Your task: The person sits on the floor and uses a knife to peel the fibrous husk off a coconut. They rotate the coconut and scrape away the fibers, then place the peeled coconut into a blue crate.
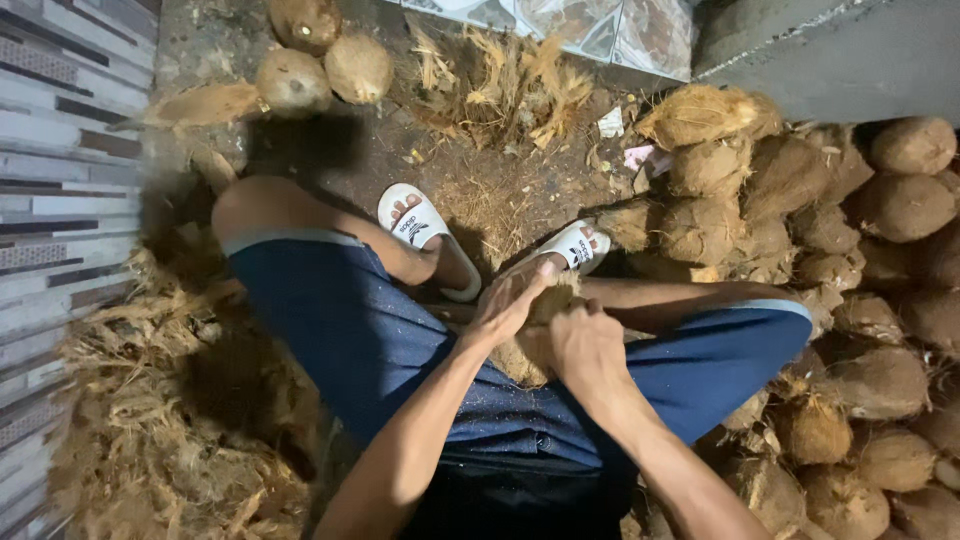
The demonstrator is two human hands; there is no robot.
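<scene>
Hands working a husked coconut (528, 345) held between the knees of a seated person in blue shorts (380, 340).

Left hand (507, 305) lies over the coconut's top, fingers spread and pressing on the fibre; right hand (585, 345) is curled into a closed grip on its near side. It looks heavy, hard and rough, best gripped by the loose fibre. Beyond the coconut are white sandals (420, 225); right of it a heap of coconuts (850, 290); left, stripped husk (170, 420); farthest, three peeled coconuts (325, 65).

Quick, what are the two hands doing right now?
Left hand: open, fingers spread flat on the husked coconut.
Right hand: closed, gripping the same coconut.
</scene>
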